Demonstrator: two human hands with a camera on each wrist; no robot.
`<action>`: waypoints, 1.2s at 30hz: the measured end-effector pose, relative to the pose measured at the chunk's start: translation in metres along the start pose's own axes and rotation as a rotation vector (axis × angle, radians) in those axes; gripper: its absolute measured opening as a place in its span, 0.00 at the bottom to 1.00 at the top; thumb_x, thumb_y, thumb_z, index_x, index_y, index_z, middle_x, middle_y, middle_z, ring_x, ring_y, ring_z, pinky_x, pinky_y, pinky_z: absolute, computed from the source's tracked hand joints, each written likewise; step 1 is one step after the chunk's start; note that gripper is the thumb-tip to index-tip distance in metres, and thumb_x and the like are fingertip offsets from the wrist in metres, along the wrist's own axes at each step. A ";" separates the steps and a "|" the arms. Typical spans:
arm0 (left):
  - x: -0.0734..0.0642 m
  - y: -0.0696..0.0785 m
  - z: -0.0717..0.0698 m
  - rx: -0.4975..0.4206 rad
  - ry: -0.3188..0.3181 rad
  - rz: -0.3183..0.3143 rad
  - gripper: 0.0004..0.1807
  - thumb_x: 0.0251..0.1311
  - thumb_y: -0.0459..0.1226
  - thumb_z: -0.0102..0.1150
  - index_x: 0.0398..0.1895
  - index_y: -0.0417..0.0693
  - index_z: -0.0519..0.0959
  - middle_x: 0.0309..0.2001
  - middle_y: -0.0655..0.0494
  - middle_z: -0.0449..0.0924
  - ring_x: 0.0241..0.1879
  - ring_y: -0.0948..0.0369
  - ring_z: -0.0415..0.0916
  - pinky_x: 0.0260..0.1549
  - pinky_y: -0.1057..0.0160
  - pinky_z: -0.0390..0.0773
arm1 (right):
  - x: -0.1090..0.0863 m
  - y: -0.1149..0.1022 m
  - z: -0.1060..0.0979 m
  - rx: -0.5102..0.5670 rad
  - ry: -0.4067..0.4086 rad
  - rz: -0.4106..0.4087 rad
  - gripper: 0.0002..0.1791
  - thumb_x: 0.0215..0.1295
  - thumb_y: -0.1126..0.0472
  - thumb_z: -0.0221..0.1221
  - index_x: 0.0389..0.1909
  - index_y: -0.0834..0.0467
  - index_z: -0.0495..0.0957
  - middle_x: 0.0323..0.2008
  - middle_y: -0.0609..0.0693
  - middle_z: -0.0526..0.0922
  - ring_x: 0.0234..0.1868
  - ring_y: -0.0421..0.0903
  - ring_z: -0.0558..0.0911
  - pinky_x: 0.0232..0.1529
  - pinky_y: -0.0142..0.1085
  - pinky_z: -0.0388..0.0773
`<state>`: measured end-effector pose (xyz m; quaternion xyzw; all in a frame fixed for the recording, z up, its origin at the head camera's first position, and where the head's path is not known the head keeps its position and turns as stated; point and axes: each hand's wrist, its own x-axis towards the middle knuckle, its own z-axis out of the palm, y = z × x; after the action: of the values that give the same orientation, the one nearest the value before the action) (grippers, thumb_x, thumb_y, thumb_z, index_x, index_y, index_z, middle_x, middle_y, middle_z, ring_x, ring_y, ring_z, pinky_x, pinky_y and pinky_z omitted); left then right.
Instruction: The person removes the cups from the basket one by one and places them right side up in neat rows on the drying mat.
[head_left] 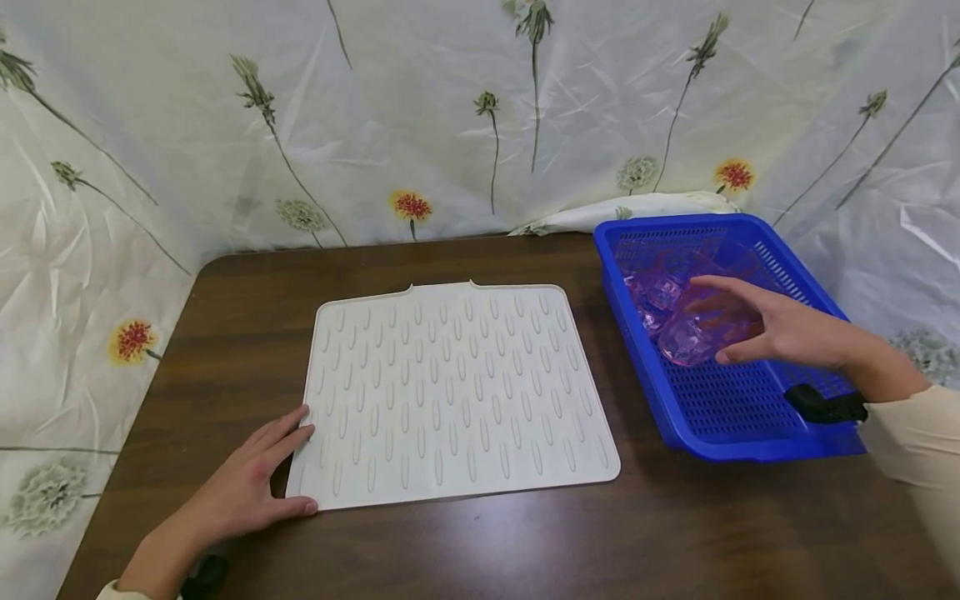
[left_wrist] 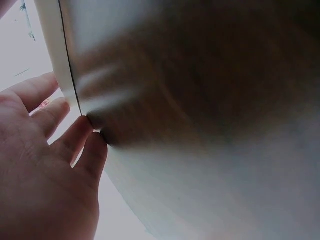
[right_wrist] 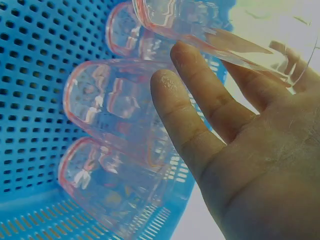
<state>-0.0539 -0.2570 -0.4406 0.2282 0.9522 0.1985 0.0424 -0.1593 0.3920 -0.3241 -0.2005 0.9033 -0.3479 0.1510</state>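
Observation:
A white mat (head_left: pixel 450 392) with raised oval ridges lies flat on the table. At its left edge and near left corner rests my left hand (head_left: pixel 240 487), fingers spread and fairly straight; the left wrist view shows fingertips (left_wrist: pixel 95 137) touching the table at the edge. Inside the blue basket (head_left: pixel 641 375), my right hand (head_left: pixel 806 329) curves its fingers and thumb round a clear pink cup (head_left: pixel 690 342), which is tilted. The right wrist view shows that cup (right_wrist: pixel 200 25) by the fingers, with several like cups (right_wrist: pixel 110 95) lying on their sides below.
The brown wooden table (head_left: pixel 525 550) carries the mat at centre and the basket at right. Floral sheeting (head_left: pixel 420 125) hangs behind and along both sides, with a fold (head_left: pixel 637 210) resting at the back edge. The basket's near part shows its bare perforated floor.

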 end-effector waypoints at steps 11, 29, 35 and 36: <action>0.000 0.001 -0.001 -0.024 -0.021 -0.013 0.51 0.44 0.62 0.73 0.68 0.43 0.70 0.75 0.44 0.60 0.69 0.41 0.62 0.61 0.36 0.69 | 0.003 -0.007 -0.009 0.019 0.073 0.009 0.39 0.58 0.72 0.66 0.70 0.57 0.61 0.55 0.37 0.77 0.53 0.26 0.78 0.41 0.26 0.83; 0.001 0.002 -0.002 -0.028 -0.041 -0.024 0.52 0.45 0.63 0.71 0.69 0.43 0.70 0.76 0.43 0.58 0.70 0.40 0.61 0.62 0.34 0.69 | 0.027 -0.037 -0.039 -0.024 0.196 0.017 0.39 0.60 0.70 0.65 0.71 0.54 0.59 0.51 0.24 0.78 0.49 0.20 0.78 0.40 0.19 0.77; 0.001 0.002 -0.002 -0.028 -0.025 -0.014 0.51 0.44 0.62 0.72 0.68 0.42 0.70 0.75 0.43 0.59 0.69 0.40 0.61 0.62 0.35 0.70 | 0.042 -0.057 -0.048 -0.032 0.187 0.024 0.40 0.62 0.67 0.65 0.72 0.51 0.58 0.52 0.23 0.77 0.49 0.19 0.78 0.40 0.18 0.76; 0.001 0.002 -0.001 -0.029 -0.024 -0.015 0.51 0.44 0.62 0.72 0.68 0.42 0.70 0.75 0.43 0.59 0.69 0.40 0.61 0.61 0.35 0.70 | 0.045 -0.060 -0.049 -0.036 0.186 0.025 0.40 0.62 0.66 0.65 0.73 0.51 0.58 0.53 0.24 0.77 0.50 0.19 0.77 0.41 0.18 0.76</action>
<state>-0.0539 -0.2558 -0.4385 0.2229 0.9503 0.2093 0.0586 -0.2032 0.3586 -0.2534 -0.1587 0.9220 -0.3467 0.0671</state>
